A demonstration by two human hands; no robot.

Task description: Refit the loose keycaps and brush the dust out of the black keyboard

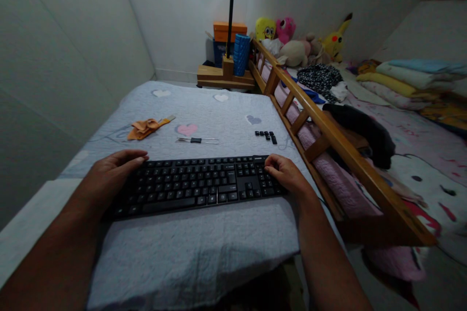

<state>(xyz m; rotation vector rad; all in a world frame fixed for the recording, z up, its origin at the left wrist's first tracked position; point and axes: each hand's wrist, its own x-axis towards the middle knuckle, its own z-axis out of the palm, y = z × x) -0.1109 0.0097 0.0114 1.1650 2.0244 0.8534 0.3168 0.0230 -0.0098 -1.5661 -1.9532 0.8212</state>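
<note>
The black keyboard (204, 180) lies across the pale quilted cloth (233, 238), its left end a little nearer than its right. Its key rows carry light markings, and a number block sits at the right end. The left hand (118, 165) is at the keyboard's left end, its grip narrow, thumb and fingers stretched close together over the far left corner; I cannot tell whether it clamps the edge. The right hand (286, 172) is at the far right corner, its grip also narrow, with fingers curled and thumb against the number block; whether anything is pinched between them is hidden.

Just beyond the keyboard, to the right, lies a small group of loose black keycaps (267, 137). Near the middle lies a thin metal tool with a black grip sleeve (196, 140), and farther left a crumpled orange cloth (143, 128) touches a brush (167, 120). To the right runs a wooden rail (317, 111), with bedding and folded blankets (404, 80) past it. At the far end stand a blue roller (241, 56) and an orange box (229, 31).
</note>
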